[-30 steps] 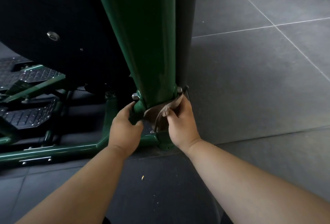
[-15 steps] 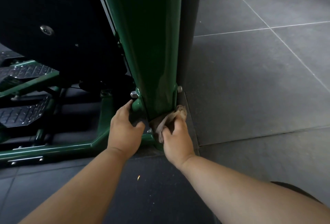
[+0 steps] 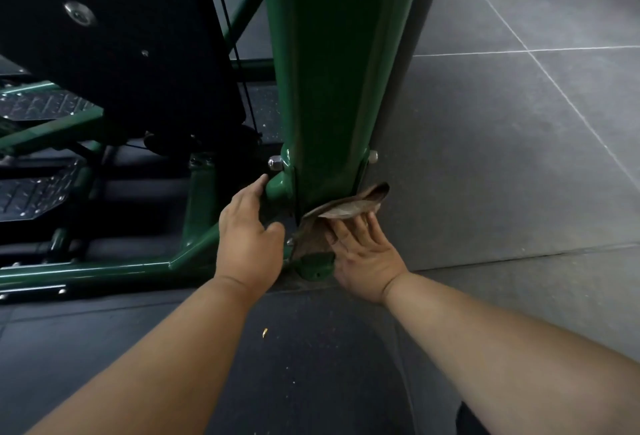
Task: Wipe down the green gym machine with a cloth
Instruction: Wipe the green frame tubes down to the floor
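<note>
Under right hand (image 3: 367,258), cloth (image 3: 341,209)

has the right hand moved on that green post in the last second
Yes. The right hand has opened flat against the cloth and sits lower, beside the green post's base, no longer up near the bolt.
</note>
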The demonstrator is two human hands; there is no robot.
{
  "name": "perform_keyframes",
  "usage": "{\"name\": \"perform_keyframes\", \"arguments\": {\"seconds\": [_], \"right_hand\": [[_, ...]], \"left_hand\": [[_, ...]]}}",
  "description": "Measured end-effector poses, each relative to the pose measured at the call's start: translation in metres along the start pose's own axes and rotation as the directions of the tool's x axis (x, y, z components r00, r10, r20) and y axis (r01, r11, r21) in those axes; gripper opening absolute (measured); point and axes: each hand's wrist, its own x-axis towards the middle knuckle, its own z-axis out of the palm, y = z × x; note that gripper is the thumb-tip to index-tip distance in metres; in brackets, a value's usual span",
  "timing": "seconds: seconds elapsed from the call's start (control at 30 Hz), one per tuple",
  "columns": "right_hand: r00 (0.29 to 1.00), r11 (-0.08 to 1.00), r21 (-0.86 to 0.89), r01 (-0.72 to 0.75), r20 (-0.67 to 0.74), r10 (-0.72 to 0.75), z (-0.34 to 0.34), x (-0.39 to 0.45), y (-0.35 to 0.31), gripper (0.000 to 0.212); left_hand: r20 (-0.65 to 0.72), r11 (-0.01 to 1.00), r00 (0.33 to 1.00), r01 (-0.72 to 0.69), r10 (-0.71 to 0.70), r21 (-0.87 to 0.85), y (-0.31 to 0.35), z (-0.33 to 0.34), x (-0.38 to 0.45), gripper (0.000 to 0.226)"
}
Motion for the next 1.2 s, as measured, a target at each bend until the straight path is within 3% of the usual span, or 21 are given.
{"name": "perform_keyframes", "arguments": {"seconds": [0.17,0.27,0.37,0.47,0.57,0.67,0.77,0.97,1.03,1.1,1.13,1.2], "right_hand": [[0.990,0.978,-0.159,0.139,-0.004,-0.141,-0.017,0.030,0.010,0.074],[0.968,0.941,-0.243,0.236,0.149,-0.204,-0.002,0.016,0.014,0.073],[0.885,0.869,-0.284,0.406,0.359,-0.296,0.018,0.001,0.024,0.072],[0.860,0.837,-0.271,0.476,0.343,-0.378,0.022,0.004,0.030,0.074],[0.797,0.773,-0.306,0.556,0.460,-0.392,0.016,0.016,0.027,0.064],[0.746,0.659,-0.385,0.646,0.505,-0.435,0.026,0.025,0.015,0.062],[0.659,0.444,-0.486,0.753,0.544,-0.520,0.043,0.027,0.016,0.062],[0.601,0.409,-0.444,0.797,0.640,-0.478,0.053,0.025,0.010,0.073],[0.597,0.492,-0.365,0.790,0.640,-0.484,0.056,0.034,0.001,0.073],[0.643,0.604,-0.302,0.737,0.586,-0.492,0.049,0.047,-0.013,0.082],[0.671,0.619,-0.315,0.719,0.548,-0.500,0.049,0.052,-0.020,0.081],[0.659,0.593,-0.331,0.734,0.558,-0.504,0.047,0.053,-0.028,0.067]], "left_hand": [[-0.007,0.998,0.998,-0.059,0.060,0.015,-0.008,-0.004,0.006,0.082],[0.014,0.996,0.997,-0.077,0.076,0.055,-0.006,-0.006,0.003,0.083],[0.046,0.991,0.997,-0.070,0.065,0.110,-0.004,-0.008,-0.001,0.086],[0.047,0.990,0.997,-0.074,0.069,0.121,-0.004,-0.007,-0.002,0.087],[0.022,0.991,0.998,-0.066,0.064,0.115,-0.001,-0.003,-0.003,0.087],[0.002,0.992,0.999,-0.054,0.054,0.111,0.003,0.000,-0.004,0.086],[0.001,0.995,0.999,-0.046,0.046,0.088,0.006,-0.004,-0.003,0.080],[-0.001,0.997,1.000,-0.029,0.029,0.077,0.005,0.000,-0.005,0.084],[-0.023,0.997,0.999,-0.024,0.025,0.067,0.006,0.003,-0.005,0.084],[-0.037,0.997,0.999,-0.022,0.024,0.070,0.007,0.005,-0.004,0.083],[-0.041,0.997,0.999,-0.021,0.024,0.076,0.007,0.005,-0.003,0.083],[-0.040,0.996,0.999,-0.021,0.024,0.084,0.007,0.005,-0.002,0.082]]}}
